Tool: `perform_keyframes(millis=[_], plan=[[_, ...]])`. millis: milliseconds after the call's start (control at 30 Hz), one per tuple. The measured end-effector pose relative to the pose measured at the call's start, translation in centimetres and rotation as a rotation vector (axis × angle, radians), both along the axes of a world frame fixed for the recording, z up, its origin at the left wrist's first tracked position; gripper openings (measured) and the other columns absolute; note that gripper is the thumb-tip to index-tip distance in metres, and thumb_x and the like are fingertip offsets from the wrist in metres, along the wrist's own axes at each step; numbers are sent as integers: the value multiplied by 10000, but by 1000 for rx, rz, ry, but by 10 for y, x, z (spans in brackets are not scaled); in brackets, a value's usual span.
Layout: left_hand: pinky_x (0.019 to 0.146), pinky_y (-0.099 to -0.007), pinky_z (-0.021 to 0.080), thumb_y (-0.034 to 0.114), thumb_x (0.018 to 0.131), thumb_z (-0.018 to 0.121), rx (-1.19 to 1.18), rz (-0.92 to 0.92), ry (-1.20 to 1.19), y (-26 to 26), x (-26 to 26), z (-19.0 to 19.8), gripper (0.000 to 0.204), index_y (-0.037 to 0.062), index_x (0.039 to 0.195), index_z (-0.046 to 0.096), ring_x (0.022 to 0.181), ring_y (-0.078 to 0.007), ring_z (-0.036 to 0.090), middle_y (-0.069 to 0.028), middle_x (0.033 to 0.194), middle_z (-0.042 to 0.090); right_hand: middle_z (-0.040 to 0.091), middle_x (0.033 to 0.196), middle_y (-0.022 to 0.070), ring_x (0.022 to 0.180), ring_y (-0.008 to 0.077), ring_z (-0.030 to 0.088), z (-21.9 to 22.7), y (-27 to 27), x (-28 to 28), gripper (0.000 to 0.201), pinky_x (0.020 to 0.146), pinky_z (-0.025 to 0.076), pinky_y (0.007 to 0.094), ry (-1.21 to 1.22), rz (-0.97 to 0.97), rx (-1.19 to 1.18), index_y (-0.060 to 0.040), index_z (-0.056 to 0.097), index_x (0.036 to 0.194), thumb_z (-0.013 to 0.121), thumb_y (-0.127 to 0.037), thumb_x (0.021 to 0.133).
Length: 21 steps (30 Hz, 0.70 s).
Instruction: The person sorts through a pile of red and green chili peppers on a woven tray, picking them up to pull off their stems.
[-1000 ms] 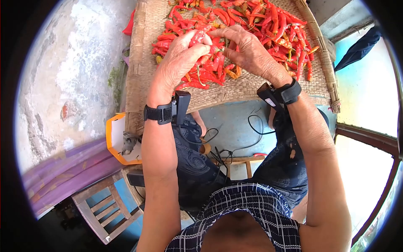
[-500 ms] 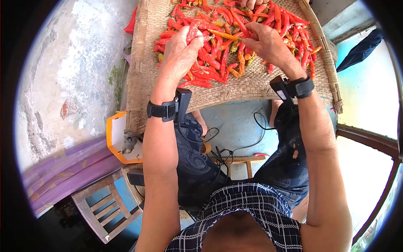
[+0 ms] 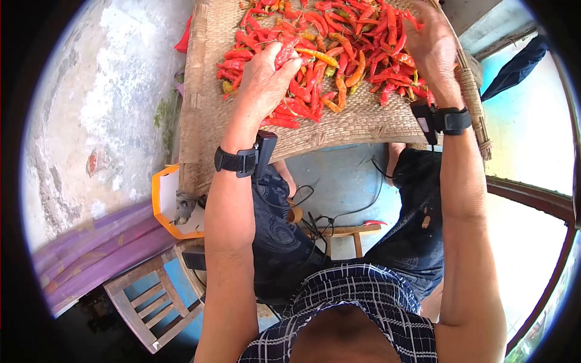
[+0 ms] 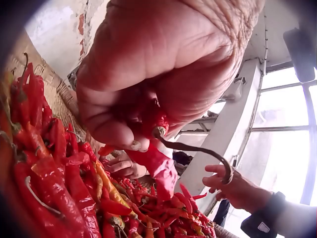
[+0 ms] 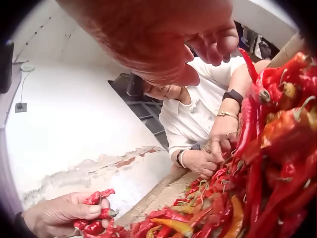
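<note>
My left hand (image 3: 264,81) holds red chili peppers (image 3: 285,53) over the left part of the pile. In the left wrist view, a chili (image 4: 156,119) with a long curved stem shows between its curled fingers. The right wrist view shows several wrinkled red chilies (image 5: 94,225) in that hand. My right hand (image 3: 431,45), blurred, is over the right side of the woven tray (image 3: 198,115), with loose fingers and nothing visible in them. Red chilies (image 3: 387,72) lie heaped across the tray, some of them orange or yellow (image 3: 321,56).
Across the tray, another person in a white shirt (image 5: 198,114) has both hands at the chilies. A rough wall (image 3: 109,109) stands at left, a bright window (image 3: 532,121) at right. Below are a wooden chair (image 3: 154,302), an orange-edged box (image 3: 160,199) and black cables (image 3: 330,224).
My hands were close together over the chilies; the right hand has since moved away to the right and farther up. My left hand stays nearly in place, still holding chilies.
</note>
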<state>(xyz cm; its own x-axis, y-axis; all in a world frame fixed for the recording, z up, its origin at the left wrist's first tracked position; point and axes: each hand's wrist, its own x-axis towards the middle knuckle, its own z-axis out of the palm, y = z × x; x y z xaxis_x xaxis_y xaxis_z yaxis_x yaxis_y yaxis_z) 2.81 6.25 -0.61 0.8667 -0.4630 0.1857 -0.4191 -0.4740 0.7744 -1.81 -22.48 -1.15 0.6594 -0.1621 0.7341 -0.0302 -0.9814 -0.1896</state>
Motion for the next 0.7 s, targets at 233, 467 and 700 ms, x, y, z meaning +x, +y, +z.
perform_keyframes(millis=[233, 467, 700], plan=[[627, -259, 470, 222, 867, 627, 3, -29, 37, -4, -4, 5, 238, 33, 1010, 600, 724, -95, 562, -34, 874, 633, 622, 887, 162, 808, 315, 647, -42, 89, 4, 188, 700, 535, 437, 421, 374, 32, -31, 579, 980, 550, -145, 834], [685, -271, 474, 214, 858, 624, 49, -28, 55, 0, -5, 11, 266, 8, 1024, 594, 760, -122, 584, -59, 900, 646, 647, 901, 188, 842, 353, 645, -56, 101, 25, 191, 725, 517, 476, 631, 321, 42, -56, 593, 993, 525, -138, 835], [793, -314, 465, 238, 848, 628, 27, -7, -22, 3, -1, 9, 316, -10, 1041, 593, 862, -203, 624, -108, 960, 668, 622, 802, 187, 807, 366, 614, -28, 95, 3, 224, 679, 492, 425, 799, 590, 103, -14, 614, 902, 628, -202, 780]])
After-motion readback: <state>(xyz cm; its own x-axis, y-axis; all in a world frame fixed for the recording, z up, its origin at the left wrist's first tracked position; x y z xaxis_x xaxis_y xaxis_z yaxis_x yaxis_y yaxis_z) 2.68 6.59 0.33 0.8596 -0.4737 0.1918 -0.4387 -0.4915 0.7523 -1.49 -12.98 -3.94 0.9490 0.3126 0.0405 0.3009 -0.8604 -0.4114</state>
